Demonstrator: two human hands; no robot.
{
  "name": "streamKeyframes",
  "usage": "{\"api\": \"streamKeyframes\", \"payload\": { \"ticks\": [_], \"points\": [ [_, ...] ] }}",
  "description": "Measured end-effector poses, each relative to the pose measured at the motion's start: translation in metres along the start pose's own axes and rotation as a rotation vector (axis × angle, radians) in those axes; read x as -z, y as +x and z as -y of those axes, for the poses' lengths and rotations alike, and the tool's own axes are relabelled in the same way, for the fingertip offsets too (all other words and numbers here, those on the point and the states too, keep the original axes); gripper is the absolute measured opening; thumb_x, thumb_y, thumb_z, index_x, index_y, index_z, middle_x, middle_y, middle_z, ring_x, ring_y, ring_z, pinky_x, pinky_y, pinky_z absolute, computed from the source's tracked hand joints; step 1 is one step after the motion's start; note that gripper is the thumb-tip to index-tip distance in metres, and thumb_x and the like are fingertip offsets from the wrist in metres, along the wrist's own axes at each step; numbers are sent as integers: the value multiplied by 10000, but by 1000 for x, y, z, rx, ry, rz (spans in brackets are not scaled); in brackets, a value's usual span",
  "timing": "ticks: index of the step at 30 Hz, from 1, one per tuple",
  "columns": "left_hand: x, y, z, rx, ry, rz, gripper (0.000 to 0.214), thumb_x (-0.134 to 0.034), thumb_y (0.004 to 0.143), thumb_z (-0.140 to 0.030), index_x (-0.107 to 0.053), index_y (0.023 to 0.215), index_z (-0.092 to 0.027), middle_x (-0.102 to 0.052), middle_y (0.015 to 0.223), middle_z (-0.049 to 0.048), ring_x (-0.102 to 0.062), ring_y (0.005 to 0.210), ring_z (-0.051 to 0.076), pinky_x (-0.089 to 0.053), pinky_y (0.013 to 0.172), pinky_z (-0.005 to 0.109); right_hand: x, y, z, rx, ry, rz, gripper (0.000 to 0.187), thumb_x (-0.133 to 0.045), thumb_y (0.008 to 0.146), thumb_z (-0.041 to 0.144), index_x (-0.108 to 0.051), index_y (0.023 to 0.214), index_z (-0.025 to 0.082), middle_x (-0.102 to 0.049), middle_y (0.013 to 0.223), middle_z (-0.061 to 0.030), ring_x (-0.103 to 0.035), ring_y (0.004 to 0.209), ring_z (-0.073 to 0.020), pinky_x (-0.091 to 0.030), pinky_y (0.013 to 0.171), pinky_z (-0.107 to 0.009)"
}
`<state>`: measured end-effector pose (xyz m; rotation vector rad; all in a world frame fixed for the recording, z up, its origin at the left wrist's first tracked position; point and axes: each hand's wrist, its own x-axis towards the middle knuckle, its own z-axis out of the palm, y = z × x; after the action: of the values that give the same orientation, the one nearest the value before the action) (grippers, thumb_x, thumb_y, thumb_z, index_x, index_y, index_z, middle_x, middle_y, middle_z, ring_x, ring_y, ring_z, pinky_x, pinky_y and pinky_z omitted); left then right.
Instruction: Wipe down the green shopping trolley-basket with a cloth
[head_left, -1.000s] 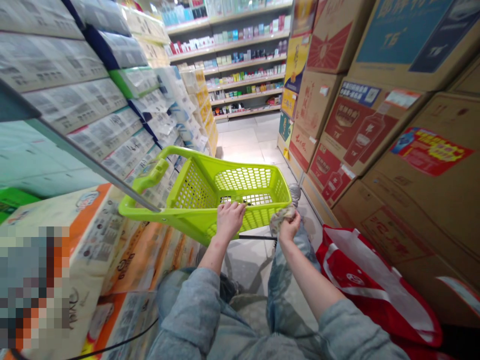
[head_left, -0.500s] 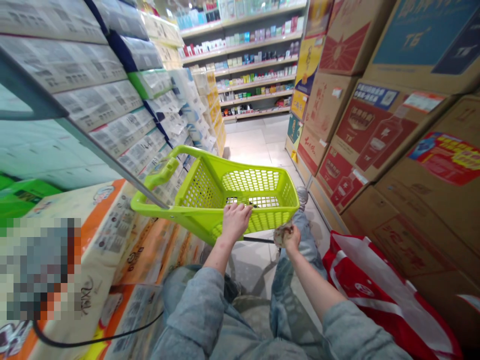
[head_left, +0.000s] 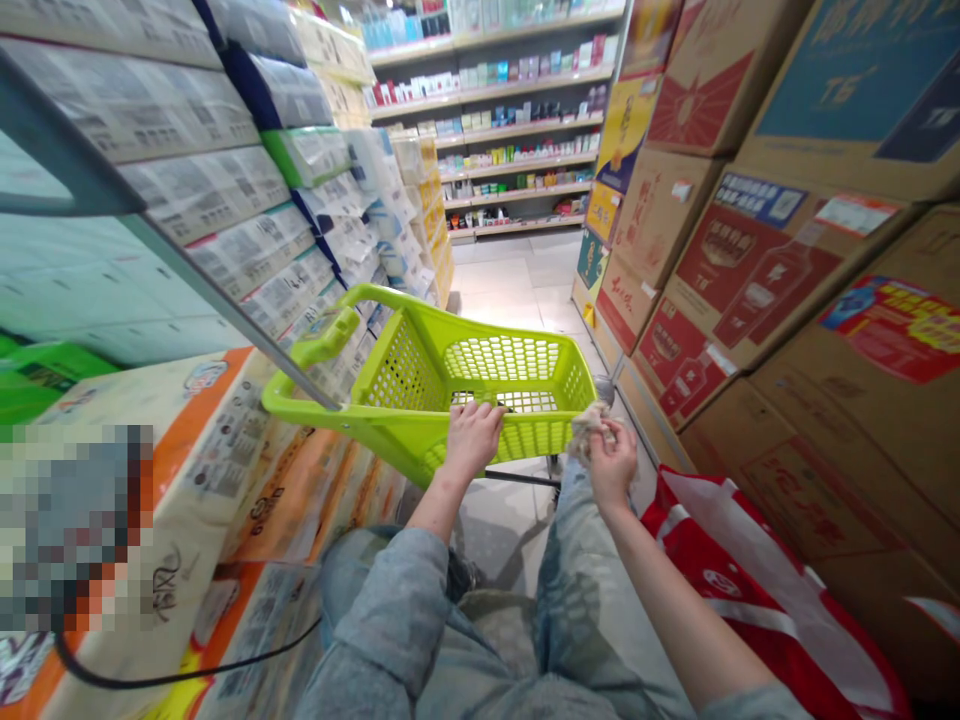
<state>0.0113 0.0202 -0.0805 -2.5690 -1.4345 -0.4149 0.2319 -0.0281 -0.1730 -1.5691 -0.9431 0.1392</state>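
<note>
A lime-green shopping cart [head_left: 405,440] with a perforated basket stands in front of me, its handle toward the left. My left hand [head_left: 474,438] is closed over the cart's near top rim, fingers curled to the inside. In my right hand [head_left: 613,462] is a crumpled, pale, stained cloth [head_left: 589,432], pinched between thumb and fingers. The cloth is at the cart's right front corner; whether it presses on the plastic I cannot tell. Some small dark thing lies in the basket, partly hidden behind the left hand.
Stacked cartons [head_left: 757,270] line the right side, with a red and white bag [head_left: 757,590] below them. Packaged paper goods [head_left: 210,190] are piled on the left, crossed by a grey metal pole [head_left: 232,305]. Stocked shelves [head_left: 517,140] stand at the aisle's end.
My right hand has moved up and slightly right with the cloth, from below the basket's side to its front corner. The left hand stays on the rim.
</note>
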Motion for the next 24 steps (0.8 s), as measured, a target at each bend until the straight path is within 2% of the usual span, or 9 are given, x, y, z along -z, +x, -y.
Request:
{"api": "streamKeyframes", "payload": {
  "ticks": [2,4,6,8,10,13,16,20,24],
  "points": [
    [-1,0,0,-4,6,-2,300,-375,951,-310,-566,1182,-289,-666,1006,47,-531,997,232,-335,864,410,1,3,12,238,-145,59,351,-451,896,388,-609,1133,183,-585,1151,-135,-523,1097,-252,-409,950,-419],
    [-1,0,1,-9,5,9,335,-395,941,-301,-525,1247,-262,-666,1055,53,-539,1014,231,-350,880,408,-4,8,16,452,-300,179,357,-428,926,339,-572,1225,207,-575,1202,-131,-492,1144,-258,-378,992,-442],
    [2,-2,4,-31,-7,23,394,-432,926,-302,-473,1310,-227,-654,1123,61,-544,1037,223,-368,902,394,-9,16,11,601,-425,267,376,-421,934,294,-527,1286,213,-580,1205,-129,-489,1138,-255,-369,1006,-445],
    [9,-6,13,-61,-7,-1,421,-461,913,-307,-462,1322,-207,-625,1202,69,-530,1102,217,-358,964,387,-12,25,0,691,-494,298,386,-412,937,264,-498,1310,207,-588,1185,-128,-498,1115,-246,-376,1005,-435],
    [19,-13,29,-55,33,-79,367,-463,915,-309,-518,1265,-213,-600,1249,74,-488,1188,225,-284,1062,415,-11,34,-11,758,-517,318,379,-405,941,261,-491,1306,202,-599,1154,-123,-512,1089,-239,-389,997,-426],
    [37,-25,61,90,160,-183,273,-439,928,-348,-623,1072,-208,-632,1158,100,-494,1170,266,-197,1105,497,-10,41,-20,816,-517,328,356,-403,946,286,-506,1272,186,-606,1122,-126,-518,1061,-238,-404,980,-418],
    [48,-34,86,132,235,-117,275,-466,911,-411,-641,873,-202,-660,915,98,-557,986,272,-280,1029,509,-13,41,-19,825,-513,313,327,-399,946,295,-543,1211,169,-613,1084,-133,-513,1027,-245,-419,950,-416],
    [49,-36,93,130,258,-75,246,-471,914,-388,-621,851,-203,-645,869,90,-548,926,267,-346,913,482,-24,31,-5,819,-491,273,298,-408,935,269,-575,1163,175,-619,1026,-131,-512,997,-257,-426,907,-422],
    [47,-36,89,137,258,-84,238,-485,912,-389,-612,864,-193,-640,883,86,-536,948,262,-332,919,477,-52,9,31,880,-495,338,319,-443,917,227,-561,1208,168,-618,1038,-137,-514,993,-261,-416,893,-410]
  ]
}}
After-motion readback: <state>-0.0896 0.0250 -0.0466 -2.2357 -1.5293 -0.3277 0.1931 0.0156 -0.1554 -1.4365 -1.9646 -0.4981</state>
